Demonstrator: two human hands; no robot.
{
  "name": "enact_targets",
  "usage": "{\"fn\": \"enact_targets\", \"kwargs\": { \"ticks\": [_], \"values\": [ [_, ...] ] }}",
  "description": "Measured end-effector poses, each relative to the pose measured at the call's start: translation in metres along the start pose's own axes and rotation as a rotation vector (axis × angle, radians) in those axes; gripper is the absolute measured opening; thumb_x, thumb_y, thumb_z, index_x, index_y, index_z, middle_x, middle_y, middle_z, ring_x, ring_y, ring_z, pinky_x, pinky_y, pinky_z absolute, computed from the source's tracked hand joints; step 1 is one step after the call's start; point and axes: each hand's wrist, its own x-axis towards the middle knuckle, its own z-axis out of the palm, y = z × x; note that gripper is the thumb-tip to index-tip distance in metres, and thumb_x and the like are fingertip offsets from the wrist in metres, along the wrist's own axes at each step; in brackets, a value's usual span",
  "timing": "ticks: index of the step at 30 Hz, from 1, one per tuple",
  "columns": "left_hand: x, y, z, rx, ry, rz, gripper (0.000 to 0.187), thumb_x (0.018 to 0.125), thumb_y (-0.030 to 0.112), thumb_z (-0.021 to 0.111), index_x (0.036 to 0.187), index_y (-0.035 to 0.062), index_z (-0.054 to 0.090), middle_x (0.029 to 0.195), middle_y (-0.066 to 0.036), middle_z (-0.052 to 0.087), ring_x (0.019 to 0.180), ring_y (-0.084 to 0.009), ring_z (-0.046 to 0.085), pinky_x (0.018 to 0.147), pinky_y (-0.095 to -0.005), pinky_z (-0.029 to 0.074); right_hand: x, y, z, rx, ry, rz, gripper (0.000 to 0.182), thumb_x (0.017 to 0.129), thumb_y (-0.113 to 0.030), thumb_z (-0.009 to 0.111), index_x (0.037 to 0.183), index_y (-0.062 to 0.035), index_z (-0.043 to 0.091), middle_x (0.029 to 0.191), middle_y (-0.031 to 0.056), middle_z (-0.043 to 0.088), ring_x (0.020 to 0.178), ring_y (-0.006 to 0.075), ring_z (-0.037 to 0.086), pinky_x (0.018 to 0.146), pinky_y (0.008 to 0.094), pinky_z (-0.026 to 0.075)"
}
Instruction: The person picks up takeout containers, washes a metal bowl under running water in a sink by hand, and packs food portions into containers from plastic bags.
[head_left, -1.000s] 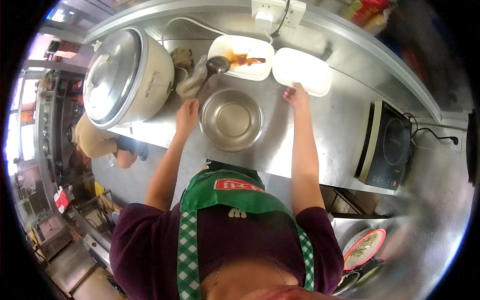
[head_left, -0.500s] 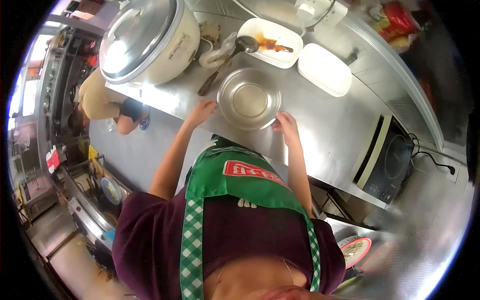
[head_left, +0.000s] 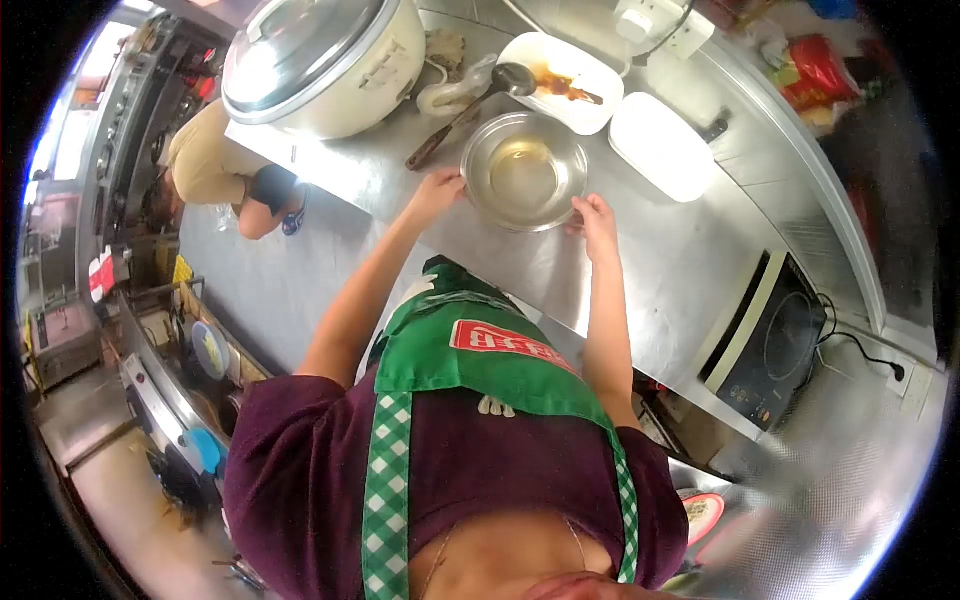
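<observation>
A round stainless steel bowl (head_left: 482,170) stands on the metal counter in front of me, with what looks like a little clear, yellowish liquid in its bottom. My left hand (head_left: 437,194) has its fingertips at the bowl's left rim. At the lower right of the rim, my right hand (head_left: 598,226) pinches the edge between thumb and fingers. Just beyond the bowl lies a ladle (head_left: 450,135), its dark handle toward me and its head on the edge of a white dish (head_left: 520,50) with brown sauce. To the right of that is a second white dish (head_left: 660,148).
A large rice cooker (head_left: 375,85) stands at the counter's left end, beside a crumpled plastic bag (head_left: 455,97). An induction cooker (head_left: 775,345) with a cable sits at the right. Another person (head_left: 215,160) is on the left, past the counter. A socket box (head_left: 690,35) is on the wall.
The bowl has moved slightly away from me, toward the ladle and white dishes, and both hands have gone with it. My view has also shifted a little.
</observation>
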Motion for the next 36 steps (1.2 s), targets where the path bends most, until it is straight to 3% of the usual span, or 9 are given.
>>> {"fn": "enact_targets", "kwargs": {
  "ticks": [7, 11, 17, 23, 24, 27, 28, 31, 36],
  "values": [
    [-0.016, -0.022, -0.013, -0.004, 0.043, -0.148, 0.033, 0.082, 0.022, 0.048, 0.108, 0.0032, 0.054, 0.091, -0.004, 0.058, 0.081, -0.0118, 0.053, 0.071, -0.0250, 0.043, 0.006, 0.013, 0.008, -0.084, -0.019, -0.001, 0.021, 0.072, -0.011, 0.058, 0.058, -0.0089, 0.042, 0.058, 0.0009, 0.047, 0.049, 0.0099, 0.046, 0.043, 0.0251, 0.043],
    [-0.055, -0.028, -0.030, -0.008, 0.028, -0.105, 0.034, 0.082, 0.024, 0.048, 0.109, 0.0038, 0.053, 0.091, -0.004, 0.058, 0.082, -0.0131, 0.054, 0.069, -0.0256, 0.044, -0.010, 0.012, 0.032, -0.156, -0.018, -0.021, 0.020, 0.070, -0.009, 0.057, 0.058, -0.0075, 0.042, 0.056, 0.0014, 0.046, 0.045, 0.0104, 0.045, 0.042, 0.0244, 0.042],
    [-0.126, -0.111, -0.086, 0.016, 0.149, -0.117, 0.036, 0.083, 0.027, 0.045, 0.105, -0.0006, 0.054, 0.087, -0.009, 0.060, 0.077, -0.0159, 0.056, 0.070, -0.0285, 0.045, -0.054, -0.006, 0.106, -0.240, -0.133, -0.109, 0.017, 0.070, -0.008, 0.057, 0.058, -0.0040, 0.045, 0.053, 0.0028, 0.046, 0.043, 0.0103, 0.045, 0.041, 0.0236, 0.041],
    [-0.269, -0.277, -0.167, -0.160, 0.598, -0.267, 0.034, 0.080, 0.026, 0.046, 0.096, -0.0022, 0.056, 0.081, -0.012, 0.061, 0.070, -0.0184, 0.058, 0.066, -0.0303, 0.046, -0.106, 0.009, 0.245, -0.336, -0.441, -0.140, 0.019, 0.071, -0.009, 0.057, 0.058, -0.0057, 0.044, 0.055, 0.0018, 0.046, 0.047, 0.0091, 0.045, 0.043, 0.0224, 0.041],
    [-0.262, -0.307, -0.145, -0.206, 0.708, -0.316, 0.033, 0.078, 0.025, 0.046, 0.093, -0.0020, 0.058, 0.079, -0.013, 0.061, 0.069, -0.0189, 0.058, 0.065, -0.0310, 0.046, -0.083, 0.002, 0.241, -0.434, -0.471, -0.137, 0.021, 0.071, -0.007, 0.057, 0.056, -0.0074, 0.042, 0.054, 0.0002, 0.044, 0.048, 0.0084, 0.044, 0.044, 0.0221, 0.040],
    [-0.353, -0.429, -0.140, 0.172, 0.865, -0.566, 0.028, 0.071, 0.024, 0.048, 0.077, 0.0004, 0.062, 0.072, -0.015, 0.061, 0.067, -0.0221, 0.059, 0.063, -0.0337, 0.046, -0.102, 0.028, 0.305, -0.476, -0.680, -0.181, 0.023, 0.071, -0.008, 0.058, 0.054, -0.0078, 0.043, 0.052, -0.0005, 0.042, 0.045, 0.0086, 0.042, 0.042, 0.0218, 0.039],
    [-0.389, -0.398, -0.127, -0.035, 1.027, -0.698, 0.024, 0.065, 0.023, 0.049, 0.065, 0.0031, 0.062, 0.070, -0.016, 0.061, 0.068, -0.0260, 0.059, 0.063, -0.0361, 0.046, -0.105, 0.038, 0.323, -0.493, -0.698, -0.142, 0.024, 0.072, -0.008, 0.058, 0.055, -0.0082, 0.042, 0.052, -0.0001, 0.041, 0.045, 0.0089, 0.042, 0.040, 0.0219, 0.038],
    [-0.454, -0.451, -0.061, -0.197, 1.248, -0.984, 0.021, 0.065, 0.019, 0.049, 0.064, 0.0029, 0.062, 0.071, -0.015, 0.061, 0.068, -0.0282, 0.059, 0.062, -0.0359, 0.046, -0.108, 0.072, 0.369, -0.537, -0.922, -0.064, 0.019, 0.073, -0.009, 0.058, 0.060, -0.0079, 0.044, 0.054, -0.0001, 0.044, 0.045, 0.0089, 0.043, 0.041, 0.0221, 0.039],
    [-0.490, -0.460, 0.072, -0.230, 1.400, -1.054, 0.019, 0.067, 0.018, 0.051, 0.065, 0.0022, 0.062, 0.067, -0.015, 0.060, 0.068, -0.0260, 0.059, 0.057, -0.0356, 0.046, -0.137, 0.122, 0.439, -0.644, -1.280, 0.081, 0.015, 0.074, -0.009, 0.057, 0.064, -0.0081, 0.045, 0.056, 0.0007, 0.049, 0.045, 0.0094, 0.045, 0.042, 0.0202, 0.038]
  ]
}}
